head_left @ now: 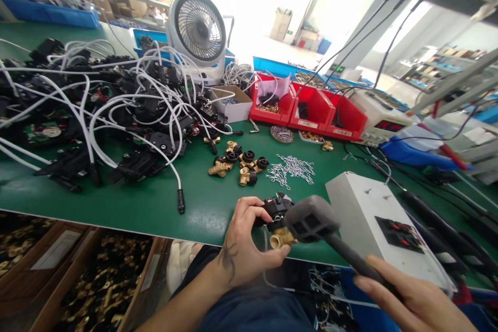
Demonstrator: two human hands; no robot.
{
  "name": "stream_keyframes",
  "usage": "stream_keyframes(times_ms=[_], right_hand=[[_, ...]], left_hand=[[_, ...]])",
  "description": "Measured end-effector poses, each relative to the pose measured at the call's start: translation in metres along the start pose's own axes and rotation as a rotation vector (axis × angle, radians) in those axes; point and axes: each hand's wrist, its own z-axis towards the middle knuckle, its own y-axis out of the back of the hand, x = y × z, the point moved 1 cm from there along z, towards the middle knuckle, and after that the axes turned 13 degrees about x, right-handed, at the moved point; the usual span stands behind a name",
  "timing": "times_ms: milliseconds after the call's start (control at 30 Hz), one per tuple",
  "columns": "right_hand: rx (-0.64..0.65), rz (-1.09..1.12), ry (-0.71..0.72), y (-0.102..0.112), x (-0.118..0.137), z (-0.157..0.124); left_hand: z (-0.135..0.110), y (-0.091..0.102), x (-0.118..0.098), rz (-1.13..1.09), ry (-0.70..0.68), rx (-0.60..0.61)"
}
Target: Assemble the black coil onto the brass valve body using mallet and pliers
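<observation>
The hammer (315,218) in front of me is blurred, and its head covers the right side of the black unit (275,208) and its brass fitting (281,238); I can't tell whether it touches them. My left hand (247,238) holds that piece at the table's front edge, fingers on top and thumb below, hiding its left side. My right hand (412,293) is wrapped around the handle, covering the grip's end, and is cut off at the wrist. Beyond lie loose wire clips (290,168) and more brass fittings with black caps (247,161). A grey box (358,212) stands close by on the right; tangled white cables (87,104) crowd the left, partly burying black parts (136,166).
</observation>
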Motion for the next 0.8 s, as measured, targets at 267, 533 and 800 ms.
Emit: stream_keyframes(times_ms=[267,533,800], right_hand=[[0.187,0.285,0.168,-0.014,0.051,0.047],[0.317,0.379,0.254,-0.028,0.05,0.071],[0.377,0.387,0.215,-0.023,0.051,0.078]], left_hand=[[0.004,0.002,-0.006,0.051,0.062,0.081],[0.004,0.004,-0.011,-0.014,0.137,0.074],[0.006,0.007,-0.013,-0.054,0.127,0.146]])
